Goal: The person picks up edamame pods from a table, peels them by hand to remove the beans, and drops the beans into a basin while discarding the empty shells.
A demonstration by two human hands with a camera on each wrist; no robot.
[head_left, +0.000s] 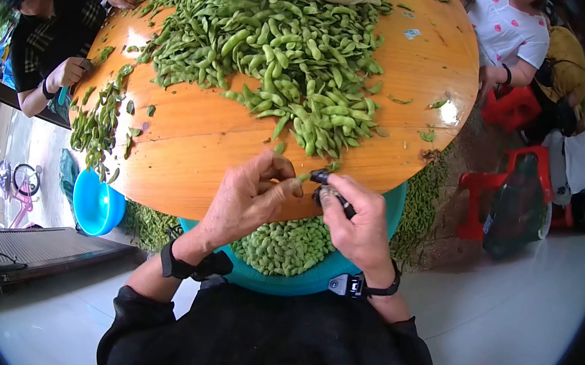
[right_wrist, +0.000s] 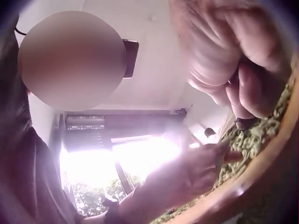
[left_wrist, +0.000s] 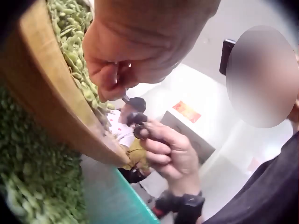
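Note:
In the head view my left hand [head_left: 251, 196] pinches a green pod [head_left: 303, 177] between thumb and fingers, over the near table edge. Close on its right, my right hand [head_left: 360, 223] grips a small black tool [head_left: 347, 207], with black also at the fingertips. Dark pieces [left_wrist: 136, 119] show at the right fingertips in the left wrist view too. Below both hands, a teal basin [head_left: 394, 212] holds pale green shelled beans [head_left: 284, 245]. A big heap of green pods [head_left: 271, 50] lies on the round wooden table [head_left: 197, 135] beyond the hands.
A smaller pile of pods [head_left: 101, 117] lies at the table's left. People sit at the left and right sides. A blue basin [head_left: 108, 208] stands at lower left beside pods on the floor. Red stools [head_left: 475, 192] and a dark bag [head_left: 515, 219] are at right.

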